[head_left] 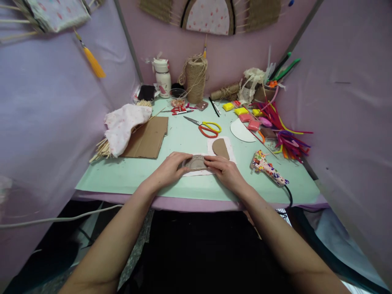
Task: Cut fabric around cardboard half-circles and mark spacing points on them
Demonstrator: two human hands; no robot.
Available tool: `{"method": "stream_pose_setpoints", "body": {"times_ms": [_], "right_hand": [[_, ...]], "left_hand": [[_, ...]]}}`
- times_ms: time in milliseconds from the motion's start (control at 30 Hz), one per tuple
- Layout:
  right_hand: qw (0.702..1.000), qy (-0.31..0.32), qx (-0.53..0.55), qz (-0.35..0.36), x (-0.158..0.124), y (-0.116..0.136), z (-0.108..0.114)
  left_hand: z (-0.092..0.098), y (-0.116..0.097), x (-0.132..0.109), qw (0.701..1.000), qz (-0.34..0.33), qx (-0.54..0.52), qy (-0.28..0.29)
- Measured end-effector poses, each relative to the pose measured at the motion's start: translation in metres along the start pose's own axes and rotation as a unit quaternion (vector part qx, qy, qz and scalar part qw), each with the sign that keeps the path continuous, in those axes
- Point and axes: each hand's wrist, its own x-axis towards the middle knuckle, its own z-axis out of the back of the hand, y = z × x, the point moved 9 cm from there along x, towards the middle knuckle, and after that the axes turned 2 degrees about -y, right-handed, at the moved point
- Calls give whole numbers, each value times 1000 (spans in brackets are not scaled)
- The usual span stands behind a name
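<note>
Two hands (172, 168) (226, 171) hold one apparent protractor (196, 162) on one pale sheet (199, 173).

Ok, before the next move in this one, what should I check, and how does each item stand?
1. Left hand on the left end of the clear protractor: ok.
2. Right hand on its right end: ok.
3. White cloth beneath it: ok.
4. Cloth flat where covered: cannot tell.
5. Scissors apart from both hands: ok.
6. Glue gun cool: cannot tell.
</note>
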Motion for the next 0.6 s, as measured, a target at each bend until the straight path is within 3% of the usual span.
{"method": "stream_pose_setpoints", "body": {"times_ms": [400, 600], "right_hand": [[1000, -3, -1, 6, -1, 2, 1], [1000, -4, -2, 6, -1, 3, 1]], "left_hand": [[-7, 19, 3, 999, -9, 34, 41], [-6, 14, 3, 998, -5, 45, 46]]}}
